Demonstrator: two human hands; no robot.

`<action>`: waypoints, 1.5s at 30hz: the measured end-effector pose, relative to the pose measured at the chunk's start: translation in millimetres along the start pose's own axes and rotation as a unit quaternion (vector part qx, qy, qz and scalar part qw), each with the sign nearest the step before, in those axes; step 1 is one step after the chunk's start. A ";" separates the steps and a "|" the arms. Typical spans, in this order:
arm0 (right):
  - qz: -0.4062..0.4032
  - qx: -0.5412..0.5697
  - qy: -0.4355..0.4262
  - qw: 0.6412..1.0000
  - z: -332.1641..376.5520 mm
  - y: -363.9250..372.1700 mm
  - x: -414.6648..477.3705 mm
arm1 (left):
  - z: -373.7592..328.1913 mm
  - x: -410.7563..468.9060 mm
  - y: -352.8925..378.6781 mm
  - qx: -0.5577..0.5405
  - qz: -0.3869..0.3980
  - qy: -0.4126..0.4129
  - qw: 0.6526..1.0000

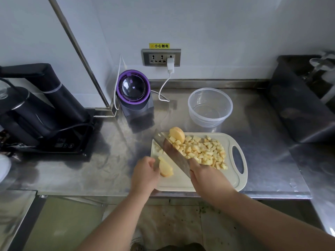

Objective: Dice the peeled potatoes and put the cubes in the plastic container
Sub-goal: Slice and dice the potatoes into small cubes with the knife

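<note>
Left hand (145, 173): fingers curled, pinching the near potato wedge (165, 168) by its left side, on the cutting board (178, 182).

Right hand (204, 171): closed round the handle of the cleaver (173, 152); the handle itself is hidden inside the fist. The blade runs diagonally up and left from the fist, between the wedge and the pile of cubes (205, 151), its flat against the pile's left edge. Cannot tell whether the cutting edge touches the board.

Positions: the cubes are heaped on the right half of the board, near its handle slot. A second uncut potato half (177, 134) sits at the board's far edge, touching the pile. The plastic container (210, 105) stands on the steel counter (108, 160) just beyond the board. It looks empty, so no cubes are transferred yet.

Handling (judgement):
- Potato flesh is firm but wet and starchy, so probably slippery. The wedge is rounded on one side; rest it cut face down and hold it with curled fingertips kept back from the blade.
- The cubes are small, light and loose. Scoop them on the blade's flat or in cupped hands rather than picking them up singly.
- The container is thin and light and may slide when loaded. Steady it by the rim.
</note>
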State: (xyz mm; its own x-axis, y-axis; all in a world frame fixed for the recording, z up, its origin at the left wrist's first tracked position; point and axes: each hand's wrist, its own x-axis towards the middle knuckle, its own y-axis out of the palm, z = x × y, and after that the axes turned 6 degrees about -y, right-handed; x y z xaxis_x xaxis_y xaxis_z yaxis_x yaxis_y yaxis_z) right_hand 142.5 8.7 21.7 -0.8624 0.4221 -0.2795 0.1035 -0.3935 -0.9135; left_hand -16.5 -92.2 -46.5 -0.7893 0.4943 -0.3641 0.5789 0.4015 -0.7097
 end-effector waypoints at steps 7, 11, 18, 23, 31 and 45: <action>-0.009 0.017 0.047 0.999 -15.8 -9.4 -3.6 | -22.2 21.5 -25.0 0.487 0.104 0.377 0.781; -0.013 0.029 0.061 0.998 -18.8 -7.4 -6.8 | -36.3 28.9 -21.0 0.542 0.104 0.427 0.716; 0.006 0.034 0.075 0.997 -24.9 -0.7 -10.7 | -42.9 29.2 -16.1 0.529 0.138 0.402 0.734; 0.040 0.016 0.097 0.994 -27.7 3.6 -13.3 | -37.9 14.9 -4.6 0.469 0.103 0.315 0.819; 0.091 0.012 0.084 0.992 -25.4 18.4 -24.9 | -19.0 -13.5 10.7 0.331 0.023 0.162 0.929; 0.099 0.003 0.069 0.993 -11.4 35.6 -30.8 | -3.7 -22.1 10.5 0.222 0.055 0.125 0.965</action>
State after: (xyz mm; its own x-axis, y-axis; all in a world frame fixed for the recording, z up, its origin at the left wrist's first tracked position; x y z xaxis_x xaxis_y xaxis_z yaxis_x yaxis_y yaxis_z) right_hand 178.4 -9.0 -5.7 -0.7488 0.4440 -0.4922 0.2607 -0.4854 -0.8345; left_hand 7.7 -96.1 -43.7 -0.6220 0.7082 -0.3339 0.4674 -0.0063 -0.8840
